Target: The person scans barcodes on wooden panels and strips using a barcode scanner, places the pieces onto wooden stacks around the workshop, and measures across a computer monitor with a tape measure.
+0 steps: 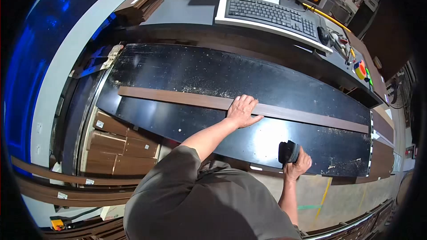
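1. Brown strip (pixel 302 116): a long, narrow piece lying lengthwise across the dark table (pixel 213 69), its right end close to the table's right edge.
2. Left hand (pixel 241 111): palm down on the strip near its middle, the fingers extended together across it and the thumb spread out to the right.
3. Right hand (pixel 300 165): closed around a black tool (pixel 289 152) at the table's near side, apart from the left hand and from the strip. Whether the tool touches the table cannot be told.
4. Table surface: dark and glossy, with pale dust along the strip's far side and a bright reflection between the hands.
5. Keyboard (pixel 271 14): black, on a white tray beyond the table, with a mouse (pixel 323 35) at its right end.
6. Brown panels (pixel 138 8): stacked on the grey counter (pixel 191 6), left of the keyboard.
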The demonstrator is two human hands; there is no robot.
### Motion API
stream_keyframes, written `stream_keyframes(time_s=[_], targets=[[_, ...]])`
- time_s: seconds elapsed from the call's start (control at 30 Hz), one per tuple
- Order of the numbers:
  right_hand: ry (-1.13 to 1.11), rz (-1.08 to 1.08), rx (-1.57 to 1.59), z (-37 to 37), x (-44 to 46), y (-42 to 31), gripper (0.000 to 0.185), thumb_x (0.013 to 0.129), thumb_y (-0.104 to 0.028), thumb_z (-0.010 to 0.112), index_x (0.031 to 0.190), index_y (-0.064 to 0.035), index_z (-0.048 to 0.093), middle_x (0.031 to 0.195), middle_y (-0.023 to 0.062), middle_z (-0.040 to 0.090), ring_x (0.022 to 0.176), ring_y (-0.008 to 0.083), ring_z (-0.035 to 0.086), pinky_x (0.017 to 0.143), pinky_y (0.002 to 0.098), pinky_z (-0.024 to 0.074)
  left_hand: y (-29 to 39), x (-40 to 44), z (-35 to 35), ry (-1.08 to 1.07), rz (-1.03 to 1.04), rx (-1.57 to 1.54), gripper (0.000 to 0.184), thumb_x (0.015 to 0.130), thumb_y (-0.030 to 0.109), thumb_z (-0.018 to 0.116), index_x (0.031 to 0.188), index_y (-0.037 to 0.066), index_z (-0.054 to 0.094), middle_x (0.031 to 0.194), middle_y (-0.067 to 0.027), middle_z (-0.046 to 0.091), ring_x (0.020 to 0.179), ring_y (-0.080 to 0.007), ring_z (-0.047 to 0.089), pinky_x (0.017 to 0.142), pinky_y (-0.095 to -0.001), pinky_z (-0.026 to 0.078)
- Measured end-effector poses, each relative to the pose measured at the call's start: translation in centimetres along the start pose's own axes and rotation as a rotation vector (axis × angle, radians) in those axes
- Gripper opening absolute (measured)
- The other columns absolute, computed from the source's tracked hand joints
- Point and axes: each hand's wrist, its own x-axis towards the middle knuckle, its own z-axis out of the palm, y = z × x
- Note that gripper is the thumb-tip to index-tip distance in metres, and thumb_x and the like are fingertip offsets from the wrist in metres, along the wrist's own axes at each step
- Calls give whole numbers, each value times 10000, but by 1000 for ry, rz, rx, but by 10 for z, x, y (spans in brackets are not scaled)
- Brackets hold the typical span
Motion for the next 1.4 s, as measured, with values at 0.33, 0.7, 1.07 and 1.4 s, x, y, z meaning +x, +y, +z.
stream_keyframes(time_s=[0.33, 0.7, 1.07, 1.4], targets=[[6, -26, 6, -1, 0, 1, 532, 879, -465, 740, 1218, -57, 702, 1018, 107, 706, 954, 324, 656, 904, 458, 457, -1, 0, -1, -70, -30, 18, 708, 872, 604, 720, 1321, 62, 646, 1268, -97, 583, 1239, -259, 514, 1119, -425, 398], [19, -13, 5, 0, 0, -1, 519, 892, -499, 710, 1198, -79, 714, 988, 84, 688, 924, 305, 648, 898, 456, 455, 2, 1, -6, -70, -29, 7, 674, 866, 574, 741, 1298, 63, 664, 1246, -91, 591, 1210, -260, 526, 1093, -421, 413], [12, 10, -8, 0, 0, -1, 501, 884, -474, 712, 1209, -93, 713, 1004, 80, 688, 945, 300, 645, 921, 455, 446, 2, 2, -4, -82, -26, 28, 696, 876, 586, 715, 1328, 60, 653, 1256, -98, 589, 1226, -264, 520, 1107, -424, 400], [14, 6, -11, 1, -1, 1, 551, 915, -557, 657, 1213, -97, 714, 1001, 79, 687, 949, 298, 646, 931, 459, 438, 1, 1, -2, -67, -24, 19, 699, 865, 581, 729, 1318, 53, 657, 1249, -99, 592, 1216, -268, 526, 1102, -422, 406]])
